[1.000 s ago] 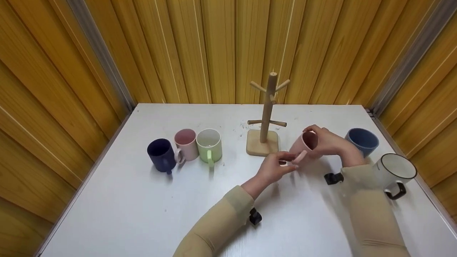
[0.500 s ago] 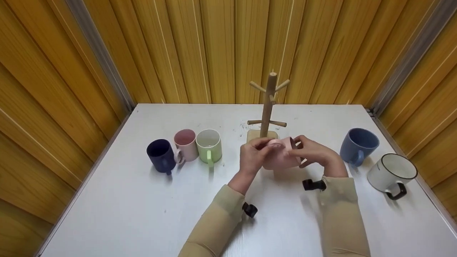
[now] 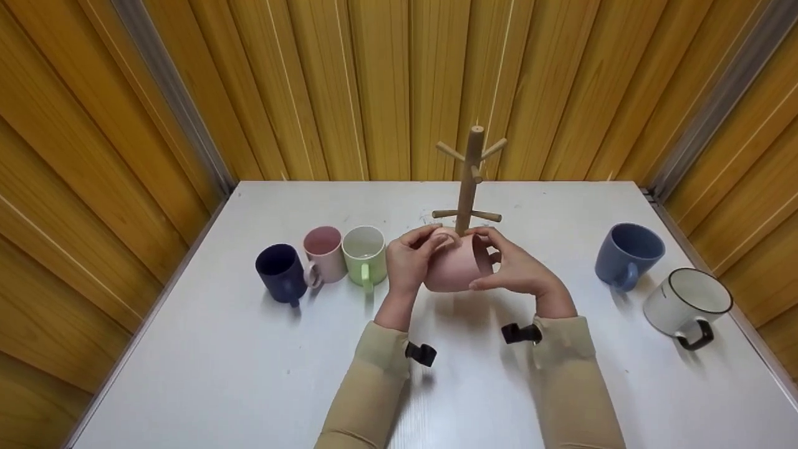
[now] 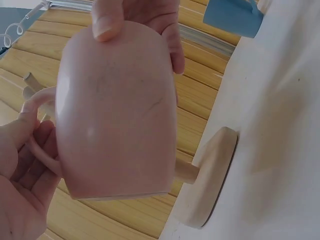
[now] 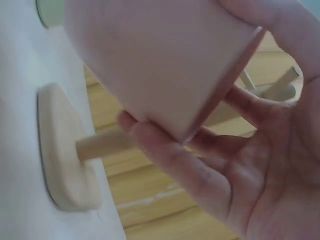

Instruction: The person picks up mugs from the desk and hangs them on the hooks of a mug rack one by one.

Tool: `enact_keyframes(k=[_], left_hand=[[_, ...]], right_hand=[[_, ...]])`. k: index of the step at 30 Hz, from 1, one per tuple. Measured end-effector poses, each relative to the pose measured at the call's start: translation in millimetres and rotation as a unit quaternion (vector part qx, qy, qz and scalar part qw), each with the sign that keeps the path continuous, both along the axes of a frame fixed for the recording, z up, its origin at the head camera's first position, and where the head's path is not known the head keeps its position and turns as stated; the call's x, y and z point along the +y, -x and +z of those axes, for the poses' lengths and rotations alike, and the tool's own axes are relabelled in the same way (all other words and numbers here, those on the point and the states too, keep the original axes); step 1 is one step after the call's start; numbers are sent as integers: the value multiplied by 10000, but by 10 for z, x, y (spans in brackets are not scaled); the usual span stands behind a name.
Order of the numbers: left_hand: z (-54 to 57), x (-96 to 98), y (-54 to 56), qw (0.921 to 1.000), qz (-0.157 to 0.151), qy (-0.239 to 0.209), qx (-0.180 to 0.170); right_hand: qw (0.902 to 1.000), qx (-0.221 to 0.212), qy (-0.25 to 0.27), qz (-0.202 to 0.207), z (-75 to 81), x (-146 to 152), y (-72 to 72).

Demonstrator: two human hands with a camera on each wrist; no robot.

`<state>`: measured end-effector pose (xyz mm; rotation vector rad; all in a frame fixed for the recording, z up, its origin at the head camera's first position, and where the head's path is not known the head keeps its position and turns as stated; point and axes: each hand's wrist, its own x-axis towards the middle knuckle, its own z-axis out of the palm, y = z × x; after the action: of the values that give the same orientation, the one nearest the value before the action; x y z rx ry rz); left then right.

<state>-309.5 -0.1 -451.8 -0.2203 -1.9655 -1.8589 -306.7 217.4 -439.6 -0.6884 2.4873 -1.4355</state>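
Observation:
A pink mug is held on its side above the table, in front of the wooden mug tree. Its mouth faces right and its handle points up. With thumb and fingers my left hand pinches that handle. At the mouth end, my right hand grips the rim between thumb and fingers, as the right wrist view shows close up. The mug hides most of the tree's square base in the head view; the base shows in the right wrist view.
On the left stand a dark navy mug, another pink mug and a light green mug. To the right are a blue mug and a white mug with black rim and handle. Wood-panelled walls enclose the table.
The pink mug has moved left in both hands, from right of the mug tree to in front of it. It has turned onto its side, its handle now upward in my left hand.

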Motion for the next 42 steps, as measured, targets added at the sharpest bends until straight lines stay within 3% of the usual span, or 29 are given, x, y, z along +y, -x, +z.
enact_keyframes(k=[5, 11, 15, 21, 27, 36, 42], left_hand=[[-57, -47, 71, 9987, 453, -184, 115], [-161, -73, 120, 9921, 976, 755, -218], [-216, -79, 150, 9881, 944, 1005, -677], [-297, -60, 187, 9904, 614, 389, -1179], [-381, 1, 214, 9875, 530, 352, -1445], [-494, 57, 250, 9833, 552, 486, -1667], [-566, 83, 260, 9848, 371, 220, -1681]], right_hand=[[9957, -391, 442, -719, -94, -232, 42], [9788, -676, 959, -1681, -203, -449, 90], [9706, -582, 959, -2130, -265, -502, 111], [9645, -772, 906, -2358, -330, -535, 150], [9569, -956, 1016, -2547, -397, -507, 209], [9573, -923, 997, -2554, -463, -498, 228], [9639, -694, 833, -2430, -499, -486, 222]])
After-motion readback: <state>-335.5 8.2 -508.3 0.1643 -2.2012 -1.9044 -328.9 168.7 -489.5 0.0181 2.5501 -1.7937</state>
